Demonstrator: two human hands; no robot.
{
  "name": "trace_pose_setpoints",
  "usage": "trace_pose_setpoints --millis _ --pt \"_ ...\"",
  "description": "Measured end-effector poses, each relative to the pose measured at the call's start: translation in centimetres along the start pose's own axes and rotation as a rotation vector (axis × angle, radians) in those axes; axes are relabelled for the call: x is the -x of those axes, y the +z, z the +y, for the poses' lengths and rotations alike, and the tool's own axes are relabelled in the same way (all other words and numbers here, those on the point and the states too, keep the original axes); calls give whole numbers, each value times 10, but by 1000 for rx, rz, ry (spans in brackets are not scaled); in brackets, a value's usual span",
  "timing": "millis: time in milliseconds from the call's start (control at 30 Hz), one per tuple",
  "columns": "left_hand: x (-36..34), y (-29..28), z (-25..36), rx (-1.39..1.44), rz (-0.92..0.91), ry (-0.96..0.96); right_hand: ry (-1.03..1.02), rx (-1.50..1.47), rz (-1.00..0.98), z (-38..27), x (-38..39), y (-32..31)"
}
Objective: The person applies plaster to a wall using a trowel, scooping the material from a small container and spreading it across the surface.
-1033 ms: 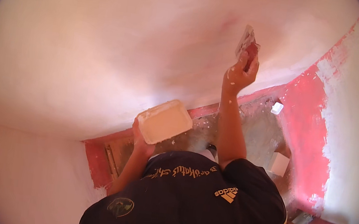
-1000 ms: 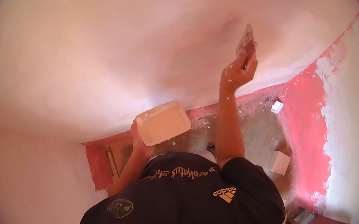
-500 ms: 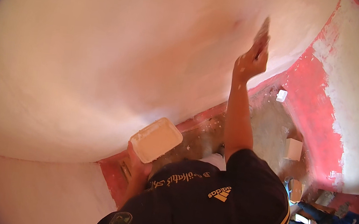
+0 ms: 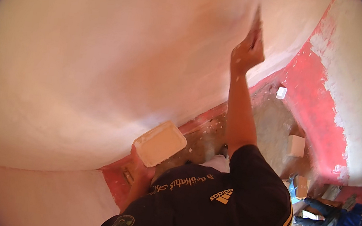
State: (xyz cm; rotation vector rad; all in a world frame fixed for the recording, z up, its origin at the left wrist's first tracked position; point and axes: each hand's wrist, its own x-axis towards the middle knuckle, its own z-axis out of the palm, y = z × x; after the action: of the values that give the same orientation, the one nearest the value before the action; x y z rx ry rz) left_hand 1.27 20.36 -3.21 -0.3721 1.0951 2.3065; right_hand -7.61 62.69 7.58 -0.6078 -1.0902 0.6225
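My right arm reaches up along the smoothed, pale wall (image 4: pixel 106 57). The fingers of my right hand (image 4: pixel 248 55) are closed round a putty knife (image 4: pixel 257 22); its thin blade points up by the wall, seen nearly edge-on and blurred, and its handle is mostly hidden in the grip. Low on the left, my left hand (image 4: pixel 141 165) grips a shallow rectangular tray (image 4: pixel 160 143) with rounded corners from below and the near side. Pale smears mark the tray's surface and rim. Most of the left fingers are under the tray.
A bare red band (image 4: pixel 302 78) runs between the coated walls. On the dusty floor (image 4: pixel 271 120) lie a small white container (image 4: pixel 281 93) and a light box (image 4: pixel 296 146). Another person in a blue shirt (image 4: pixel 351 224) stands at the lower right, near a brown box (image 4: pixel 301 187).
My right hand with the putty knife has moved a little up and to the left along the wall. The tray in my left hand has barely shifted.
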Motion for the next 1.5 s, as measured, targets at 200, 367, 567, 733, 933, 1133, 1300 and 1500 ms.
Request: trace_pose_setpoints --millis 200,367,567,733,933,1133,1300,1500 --pt "14 22 0 -37 -111 43 -331 -20 -303 -20 92 11" --pt "-8 -11 -4 -51 -34 59 -278 -222 -459 -40 127 -50" --pt "32 54 -8 -226 -38 189 42 35 -87 47 -20 -3" --pt "23 39 0 -92 -177 32 -456 50 -398 -5 137 -30" --pt "-4 -10 -14 -34 -11 88 95 -12 -284 -3 25 -33" --pt "-3 5 -13 -190 -195 76 -256 221 -373 51 101 -19" --pt "-26 -34 -18 -45 -111 66 -303 299 -912 24 150 -90" --pt "-11 -7 -16 -110 -147 17 257 89 -182 30 -3 -15"
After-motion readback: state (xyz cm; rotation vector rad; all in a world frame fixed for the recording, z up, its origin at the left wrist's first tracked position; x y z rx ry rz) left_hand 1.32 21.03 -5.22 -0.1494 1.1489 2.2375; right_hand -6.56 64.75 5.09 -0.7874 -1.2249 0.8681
